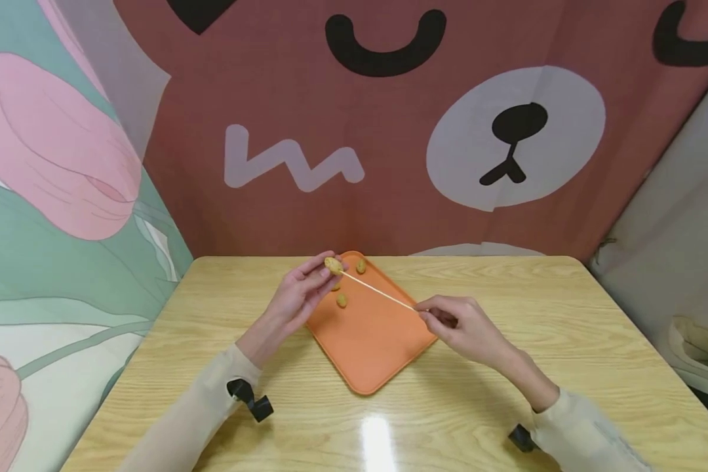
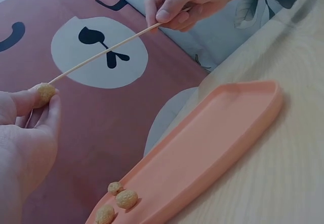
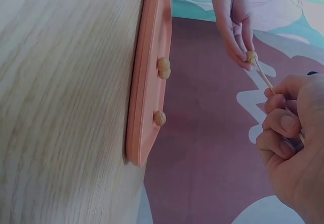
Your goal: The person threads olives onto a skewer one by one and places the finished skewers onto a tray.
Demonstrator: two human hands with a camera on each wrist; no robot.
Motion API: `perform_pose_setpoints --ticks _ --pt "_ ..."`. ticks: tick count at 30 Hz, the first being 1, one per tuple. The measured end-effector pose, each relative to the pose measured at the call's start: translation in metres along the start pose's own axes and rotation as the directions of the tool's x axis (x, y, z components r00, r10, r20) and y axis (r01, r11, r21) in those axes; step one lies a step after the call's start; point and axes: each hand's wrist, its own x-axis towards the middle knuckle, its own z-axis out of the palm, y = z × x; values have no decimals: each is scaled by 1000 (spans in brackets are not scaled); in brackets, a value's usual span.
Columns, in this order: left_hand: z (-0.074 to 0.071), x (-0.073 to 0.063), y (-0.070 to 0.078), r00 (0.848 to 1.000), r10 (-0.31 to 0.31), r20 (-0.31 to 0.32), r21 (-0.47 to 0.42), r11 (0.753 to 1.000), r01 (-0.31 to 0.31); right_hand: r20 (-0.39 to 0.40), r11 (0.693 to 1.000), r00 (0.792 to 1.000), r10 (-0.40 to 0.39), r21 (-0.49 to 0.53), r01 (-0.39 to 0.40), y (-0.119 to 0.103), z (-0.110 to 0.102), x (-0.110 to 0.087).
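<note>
Between thumb and fingers my left hand [image 1: 297, 292] pinches a round golden-brown ball of food [image 1: 333, 265], held up over the far left of the orange tray [image 1: 377, 347]. My right hand [image 1: 463, 328] pinches a thin wooden skewer [image 1: 380, 292] near its other end. The skewer slants across the tray, and its far tip meets the ball; in the left wrist view the skewer [image 2: 101, 53] runs straight to the ball [image 2: 44, 94]. Three similar balls lie on the tray's far part, among them one ball [image 1: 361, 266] near the far corner and another [image 1: 341, 300] closer in.
The tray lies turned cornerwise on a light wooden table [image 1: 242, 419]. A hanging cloth with a bear face [image 1: 354, 216] stands right behind the table's far edge. Flowered fabric [image 1: 53, 275] hangs at the left, a pale curtain [image 1: 678, 216] at the right.
</note>
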Motion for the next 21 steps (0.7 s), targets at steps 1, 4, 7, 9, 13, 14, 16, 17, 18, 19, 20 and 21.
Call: perform_pose_setpoints --ticks 1,4,7,9,13,14,16,17,18,19,20,21 --pt "1 0 0 1000 0 0 12 1000 0 1 1000 1000 -12 6 12 0 1 0" --pt "3 -1 1 1000 -4 12 53 999 3 0 999 999 -47 25 47 0 6 0" --pt "6 -1 1 1000 -12 19 65 998 11 -11 998 999 -52 35 53 -3 10 -1" --pt "8 -2 1 1000 -17 16 61 998 16 -19 998 999 -35 44 36 -5 12 -2" --pt "11 -3 1 999 -34 14 44 998 34 -39 999 999 4 50 -2 -8 18 -3" --pt "12 -2 1 999 -38 14 38 999 37 -47 999 999 11 47 -9 -9 19 -3" --pt "12 -2 0 999 -44 16 35 998 44 -64 999 998 21 37 -19 -13 21 -2" --pt "13 -2 0 999 -48 17 35 998 47 -73 999 997 26 33 -24 -15 21 -1" --pt "13 -2 0 998 -55 18 32 998 54 -81 999 996 29 32 -26 -19 22 0" --pt "13 -1 -1 998 -61 19 30 998 60 -87 999 996 32 36 -29 -23 22 1" --pt "14 -1 -1 998 -67 20 30 997 67 -92 999 995 33 43 -29 -27 22 3" --pt "14 -2 -1 997 -73 18 31 997 72 -95 998 995 36 49 -31 -32 22 4"
